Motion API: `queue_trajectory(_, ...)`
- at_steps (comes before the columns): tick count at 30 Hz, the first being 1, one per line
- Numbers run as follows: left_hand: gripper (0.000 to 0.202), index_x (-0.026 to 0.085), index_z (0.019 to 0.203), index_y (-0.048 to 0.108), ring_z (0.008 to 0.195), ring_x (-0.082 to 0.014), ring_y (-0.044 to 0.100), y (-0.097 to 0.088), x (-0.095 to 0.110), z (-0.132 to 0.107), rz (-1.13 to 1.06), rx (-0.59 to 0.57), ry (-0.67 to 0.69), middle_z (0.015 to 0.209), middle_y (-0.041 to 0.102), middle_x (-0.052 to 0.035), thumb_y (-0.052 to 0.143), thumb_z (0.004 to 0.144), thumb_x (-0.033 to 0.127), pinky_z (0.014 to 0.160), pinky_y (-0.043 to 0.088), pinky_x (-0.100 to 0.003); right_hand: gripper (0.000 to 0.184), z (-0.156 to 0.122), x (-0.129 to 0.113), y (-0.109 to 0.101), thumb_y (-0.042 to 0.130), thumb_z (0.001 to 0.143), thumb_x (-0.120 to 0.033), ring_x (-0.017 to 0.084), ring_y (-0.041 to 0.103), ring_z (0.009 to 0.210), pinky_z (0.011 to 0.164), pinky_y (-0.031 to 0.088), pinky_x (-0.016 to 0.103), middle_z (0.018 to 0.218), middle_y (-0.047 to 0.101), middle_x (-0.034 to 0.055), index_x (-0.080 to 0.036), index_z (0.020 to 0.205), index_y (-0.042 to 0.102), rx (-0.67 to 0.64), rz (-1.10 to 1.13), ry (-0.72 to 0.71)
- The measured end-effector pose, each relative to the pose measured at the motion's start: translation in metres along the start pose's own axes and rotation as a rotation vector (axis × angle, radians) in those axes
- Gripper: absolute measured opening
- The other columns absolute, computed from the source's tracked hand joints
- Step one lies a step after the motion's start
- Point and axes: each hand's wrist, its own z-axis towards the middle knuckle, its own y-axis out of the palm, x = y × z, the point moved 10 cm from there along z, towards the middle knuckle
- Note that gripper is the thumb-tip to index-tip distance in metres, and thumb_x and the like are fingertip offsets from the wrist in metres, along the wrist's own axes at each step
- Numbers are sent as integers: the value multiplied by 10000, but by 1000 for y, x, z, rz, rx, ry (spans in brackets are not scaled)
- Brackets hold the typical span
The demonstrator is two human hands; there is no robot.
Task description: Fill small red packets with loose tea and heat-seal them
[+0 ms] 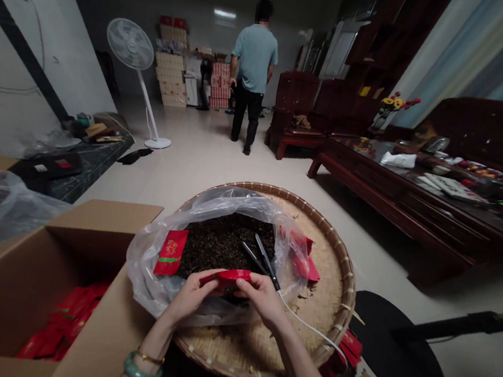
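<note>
Both hands grip a small red packet (229, 275) by its two ends, over an open clear plastic bag (145, 261) of dark loose tea leaves (223, 237). My left hand (194, 296) has its fingers closed on the packet's left end. On the other end, my right hand (261, 295) pinches with thumb and fingers. A black heat sealer with two slim arms (264, 259) rests open on the tea, its white cord running right. Another red packet (170, 252) with gold print and a green stripe lies at the bag's left. Several more red packets (308, 267) lie right of the bag.
The bag sits on a round woven bamboo tray (331, 282). A cardboard box (107, 220) holding red packets stands at left. A black stand base (401, 351) is at right. A person (254, 62) stands further off, near a white fan (131, 45) and a dark wooden table (370, 184).
</note>
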Motion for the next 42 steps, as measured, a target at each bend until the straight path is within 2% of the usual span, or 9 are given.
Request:
queue_trajectory(4,507,197,1112,660,1051,-279,611,4,2,0,-81,-24,-3,1175,646,-104,674,700,493,854,530,-413,433,2,-2,-8,635,726,-555,189,638,764,733,512,339,834,716,55,-173,908,725,72,28,-38)
queue_trajectory(8,612,159,1059,677,975,-279,642,11,3,2,-187,-18,19,1036,697,-126,601,693,643,813,538,-403,471,2,-9,6,617,728,-586,201,640,782,649,522,313,899,716,57,-204,986,714,-34,27,-64)
queue_trajectory(15,649,100,830,730,726,-250,664,7,17,4,89,0,63,724,727,-94,576,655,705,734,538,-363,568,3,-8,13,547,757,-638,196,641,701,604,512,307,794,711,84,-146,987,711,-66,115,-14)
queue_trajectory(17,649,108,781,736,728,-256,667,-3,21,6,139,80,117,713,730,-86,585,623,719,737,539,-358,581,4,-4,10,546,751,-647,209,642,703,593,509,316,768,708,92,-135,968,715,-43,146,7)
queue_trajectory(22,593,154,853,739,834,-257,680,-37,18,2,126,452,240,869,743,-98,560,668,689,752,550,-321,505,4,0,17,643,722,-556,212,640,785,603,488,290,887,709,108,-139,1002,704,-96,247,34)
queue_trajectory(24,580,153,867,732,833,-249,682,-40,15,2,99,504,265,884,740,-99,537,702,673,749,551,-313,492,3,1,22,681,704,-510,222,631,866,646,493,301,970,698,108,-156,1046,687,-124,319,54)
queue_trajectory(35,528,138,887,721,785,-240,691,-35,9,11,32,359,253,866,741,-104,531,759,614,765,557,-348,594,5,-5,28,585,741,-617,254,613,915,855,422,404,901,699,130,-96,1007,689,-167,363,57)
queue_trajectory(39,492,150,917,712,876,-260,677,-41,22,5,258,448,352,932,730,-117,444,836,555,820,543,-406,580,5,-10,29,539,772,-622,249,609,938,905,401,407,900,701,114,-120,1017,693,-182,299,38)
queue_trajectory(42,394,191,1114,643,1082,-282,581,-31,56,-18,688,573,642,1151,655,-112,545,813,426,946,463,-476,559,7,-10,27,525,781,-621,233,605,953,951,380,396,952,694,93,-159,1055,681,-163,212,18)
